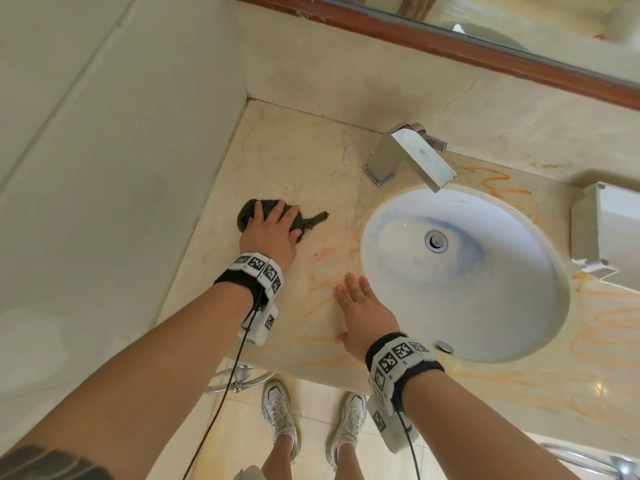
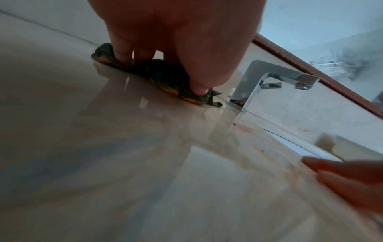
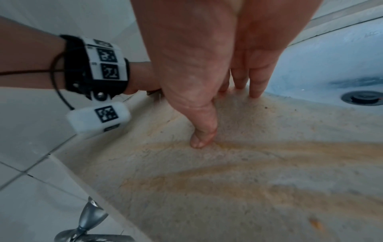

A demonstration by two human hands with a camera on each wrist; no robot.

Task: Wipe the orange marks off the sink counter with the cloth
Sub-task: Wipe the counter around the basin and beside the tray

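Observation:
A dark, bunched cloth [image 1: 247,212] lies on the beige marble counter [image 1: 294,157], left of the sink. My left hand [image 1: 272,221] presses down on it with spread fingers; in the left wrist view the fingertips [image 2: 124,57] bear on the cloth [image 2: 165,72], whose underside shows orange. My right hand [image 1: 360,304] rests flat on the counter beside the basin, fingers straight and holding nothing. Orange marks [image 1: 320,297] squiggle under and around the right hand [image 3: 217,81], and more orange marks [image 3: 269,147] run along the front edge. Further streaks [image 1: 616,327] lie right of the basin.
The white round sink [image 1: 464,271] has blue stains and a drain. A chrome faucet [image 1: 412,154] stands behind it. A grey box [image 1: 602,226] sits at the right. A wall [image 1: 104,133] bounds the counter's left side, and a wood-framed mirror [image 1: 450,43] hangs behind.

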